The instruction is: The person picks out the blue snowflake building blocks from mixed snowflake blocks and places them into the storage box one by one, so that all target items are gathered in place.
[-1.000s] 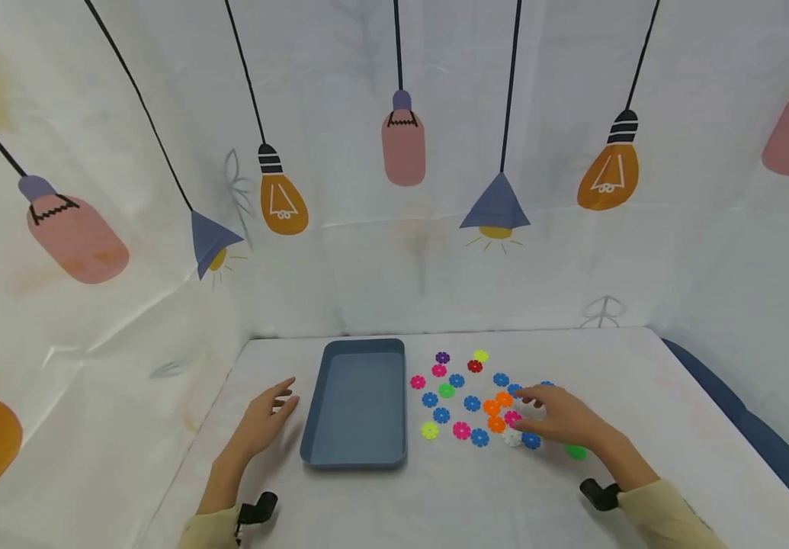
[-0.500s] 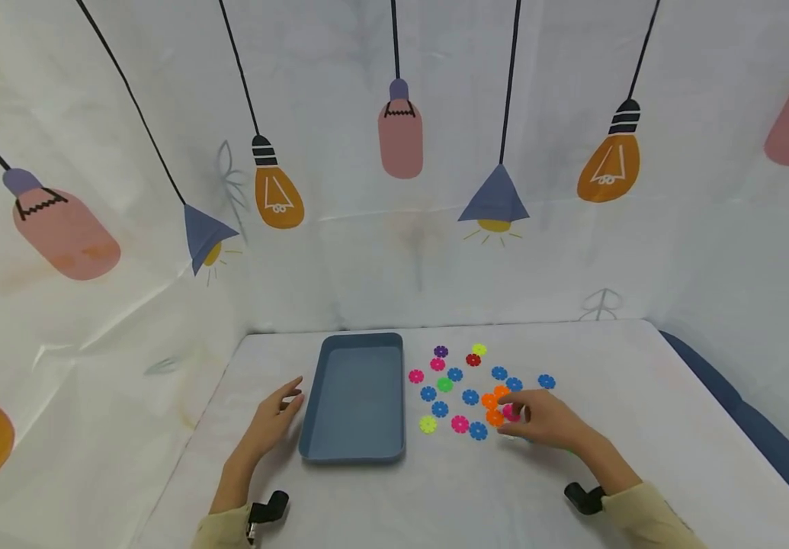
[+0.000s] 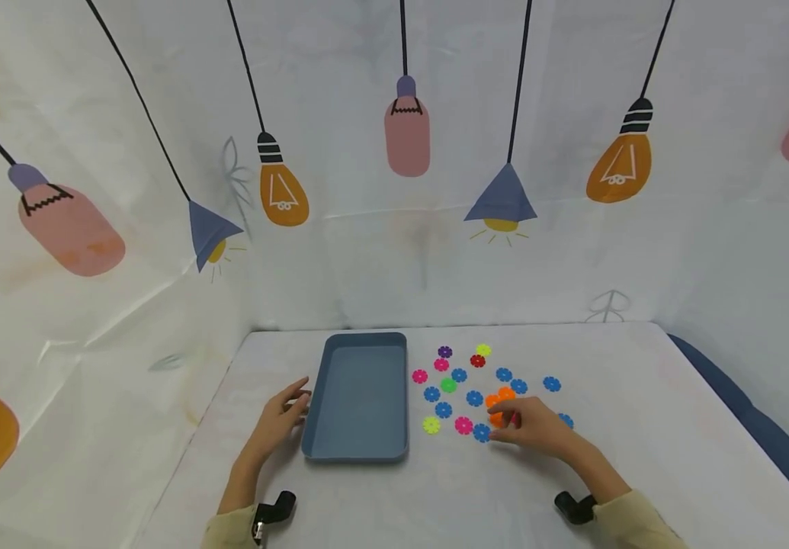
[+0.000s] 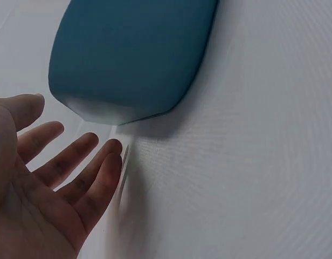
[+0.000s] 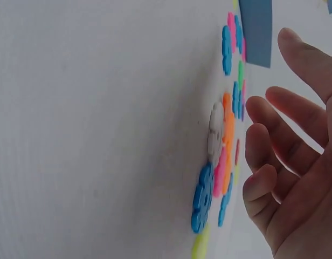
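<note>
We judge the handling barely begun: the flower-shaped discs [image 3: 444, 410] all lie on the table [image 3: 476, 496] right of the tray [image 3: 356, 404], our right hand [image 3: 534, 425] hovers near them, fingers parted, holding nothing, and our left hand [image 3: 280, 419] is loosely spread beside the tray.

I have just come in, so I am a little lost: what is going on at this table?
A person's right hand hovers over colourful flower-shaped discs, its fingers relaxed and nothing in them. The left hand is close beside the left side of a blue-grey tray, also holding nothing. The discs in view lie scattered on the white table, to the right of the tray.
</note>
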`<action>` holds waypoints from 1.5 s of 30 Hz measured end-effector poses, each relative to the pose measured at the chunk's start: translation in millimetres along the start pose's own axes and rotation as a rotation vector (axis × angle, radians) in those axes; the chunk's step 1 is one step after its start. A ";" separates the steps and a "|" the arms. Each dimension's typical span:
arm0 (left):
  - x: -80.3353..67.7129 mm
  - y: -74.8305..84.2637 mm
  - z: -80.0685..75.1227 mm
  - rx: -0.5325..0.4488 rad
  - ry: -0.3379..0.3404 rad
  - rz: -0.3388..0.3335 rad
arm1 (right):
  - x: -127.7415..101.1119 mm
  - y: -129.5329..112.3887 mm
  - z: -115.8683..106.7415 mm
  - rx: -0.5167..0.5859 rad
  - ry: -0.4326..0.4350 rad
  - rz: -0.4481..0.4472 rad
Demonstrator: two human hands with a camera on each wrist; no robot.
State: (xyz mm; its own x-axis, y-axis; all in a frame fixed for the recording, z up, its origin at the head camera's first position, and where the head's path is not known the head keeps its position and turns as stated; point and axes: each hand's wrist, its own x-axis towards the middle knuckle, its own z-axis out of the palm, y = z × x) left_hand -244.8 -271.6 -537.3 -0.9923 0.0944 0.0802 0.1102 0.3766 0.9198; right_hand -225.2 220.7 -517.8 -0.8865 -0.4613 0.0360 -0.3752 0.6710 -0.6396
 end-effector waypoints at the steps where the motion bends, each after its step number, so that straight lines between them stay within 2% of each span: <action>1: -0.2 -0.7 0.5 -0.028 -0.006 0.004 | 0.2 -0.2 1.5 0.002 -0.003 -0.003; 4: 0.2 -2.0 1.7 -0.091 -0.025 -0.001 | 1.8 0.6 5.1 0.008 -0.003 -0.020; 7: 1.2 -2.4 2.2 -0.107 -0.027 -0.016 | 5.0 1.4 6.8 0.024 0.009 -0.031; 16: 0.3 -4.5 4.6 -0.087 -0.051 -0.147 | 11.8 4.3 15.8 0.067 -0.027 0.021; 28: 1.2 -7.5 7.0 -0.035 -0.063 -0.142 | 13.3 2.8 17.6 0.074 -0.034 0.048; 37: 4.5 -5.7 6.7 0.005 -0.081 -0.144 | 15.0 -2.8 18.3 0.069 -0.046 0.146; 45: 1.4 -10.2 6.4 -0.029 -0.111 -0.160 | 17.4 -7.0 20.2 0.067 -0.031 0.167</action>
State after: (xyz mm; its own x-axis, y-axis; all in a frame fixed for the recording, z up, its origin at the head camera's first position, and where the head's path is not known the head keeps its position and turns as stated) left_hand -247.0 -269.4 -549.0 -0.9846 0.1367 -0.1094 -0.0519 0.3687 0.9281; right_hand -232.5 196.2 -528.3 -0.9257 -0.3653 -0.0978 -0.2038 0.6998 -0.6846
